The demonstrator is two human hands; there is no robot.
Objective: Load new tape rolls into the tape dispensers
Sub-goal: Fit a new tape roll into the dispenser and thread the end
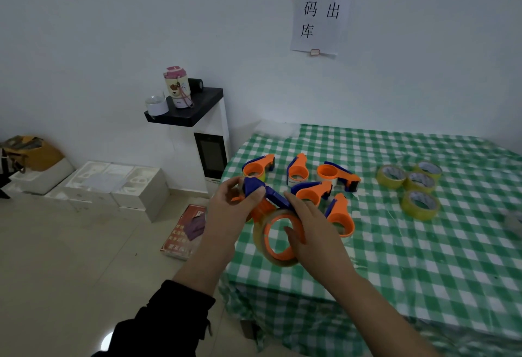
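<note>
Both hands hold one orange and blue tape dispenser (272, 197) above the table's left edge. A clear tape roll (261, 241) sits around its orange ring. My left hand (228, 207) grips the blue handle end. My right hand (308, 226) holds the ring, with the thumb inside it. Several more orange and blue dispensers (299, 171) lie on the green checked tablecloth (395, 258) just beyond my hands. Several yellowish tape rolls (421, 204) lie grouped to the right.
A white cabinet with a dark top (214, 145) stands left of the table and carries a bottle (178, 87). White foam boxes (113, 184) and a red booklet (186, 229) lie on the floor. A paper notice (322, 9) hangs on the wall.
</note>
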